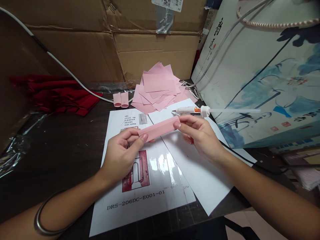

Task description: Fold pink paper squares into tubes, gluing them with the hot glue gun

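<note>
A folded pink strip (160, 129), of paper or thin cloth, is stretched between my two hands above the printed sheet. My left hand (123, 150) pinches its left end between thumb and fingers. At the right end, my right hand (196, 133) grips it the same way, slightly higher, so the strip slants upward to the right. Just behind my right hand lies a white hot glue gun (191, 111) with a clear glue stick (235, 111) at its back. Below the hands, a glossy printed sheet (150, 203) shows a drawing and "DRS-206DC-E001-01".
A blank white sheet (207, 186) overlaps the printed one. Behind are a heap of pink pieces (160, 83), two small pink rolled pieces (120, 100) and red folded pieces (62, 93). Cardboard (155, 50) closes the back, a patterned bag (262, 76) the right. A white cable (67, 70) hangs left.
</note>
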The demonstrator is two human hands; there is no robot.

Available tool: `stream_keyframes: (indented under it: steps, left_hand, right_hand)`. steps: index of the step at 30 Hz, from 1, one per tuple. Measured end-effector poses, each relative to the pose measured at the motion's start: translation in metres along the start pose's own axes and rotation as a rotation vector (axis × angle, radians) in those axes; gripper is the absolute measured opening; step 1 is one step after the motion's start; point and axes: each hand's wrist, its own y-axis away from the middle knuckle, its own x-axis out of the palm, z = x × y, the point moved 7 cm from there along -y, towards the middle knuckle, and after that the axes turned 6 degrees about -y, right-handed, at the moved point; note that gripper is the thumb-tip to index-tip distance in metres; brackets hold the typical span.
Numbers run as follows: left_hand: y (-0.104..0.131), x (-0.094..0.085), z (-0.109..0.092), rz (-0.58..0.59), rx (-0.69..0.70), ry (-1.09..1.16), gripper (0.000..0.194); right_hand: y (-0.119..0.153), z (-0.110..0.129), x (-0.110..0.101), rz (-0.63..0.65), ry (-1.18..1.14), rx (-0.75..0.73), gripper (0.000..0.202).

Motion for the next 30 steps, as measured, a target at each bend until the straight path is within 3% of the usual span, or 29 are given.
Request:
stream_keyframes:
  steps: [20,23,26,30]
  left_hand:
    - [-0.003,-0.007,0.005,-0.075,0.01,-0.05,0.015]
    - [-0.005,-0.012,0.001,-0.145,0.087,-0.066,0.021]
    - [-0.003,-0.016,-0.009,-0.219,0.251,-0.189,0.02]
    - [0.002,0.006,-0.021,-0.068,0.51,-0.676,0.046]
  right_hand:
    - [0.003,0.006,-0.002,-0.045,0.099,-0.038,0.011]
    - [0.002,0.004,-0.005,-0.05,0.094,-0.026,0.014]
    - [0.001,-0.002,-0.004,-0.06,0.119,0.029,0.015]
    - [0.006,-0.013,0.009,-0.052,0.191,0.149,0.016]
